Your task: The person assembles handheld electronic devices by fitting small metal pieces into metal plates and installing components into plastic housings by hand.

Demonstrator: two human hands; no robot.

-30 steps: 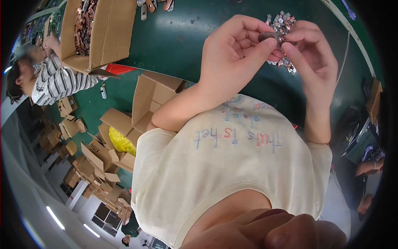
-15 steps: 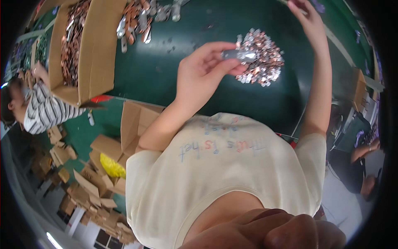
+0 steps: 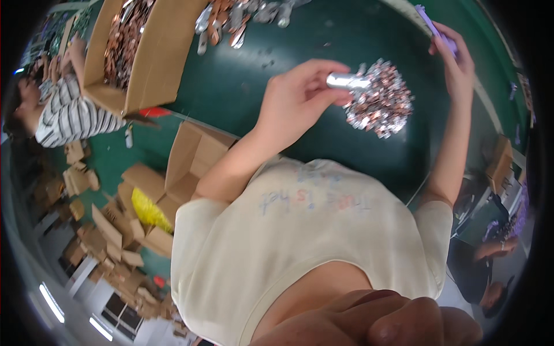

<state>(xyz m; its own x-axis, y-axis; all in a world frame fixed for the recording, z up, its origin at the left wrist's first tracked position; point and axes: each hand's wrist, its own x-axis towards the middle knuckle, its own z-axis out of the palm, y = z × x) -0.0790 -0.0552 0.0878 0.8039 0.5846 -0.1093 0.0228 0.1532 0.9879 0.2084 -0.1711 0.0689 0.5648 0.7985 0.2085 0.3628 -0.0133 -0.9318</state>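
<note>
Silver tube (image 3: 346, 81) with a glittering tassel (image 3: 380, 99) sits in the upper middle of the frame, above the dark green worktop (image 3: 242, 81). The left hand (image 3: 297, 98) has its grip closed on the tube, with thumb and fingers pinching the smooth metallic end. The tassel spreads to the right of the fingers as a thick bunch of small shiny strips, silver mixed with pink and copper tones.

The right hand (image 3: 456, 57) is stretched to the upper right of the frame, its grip closed around a thin purple object (image 3: 434, 26); what kind of object it is I cannot tell.

To do this well, I think the pinch should stay on the firm tube and not on the loose strips, which look easy to crush. In the upper left an open cardboard box (image 3: 138, 57) holds similar shiny pieces.
</note>
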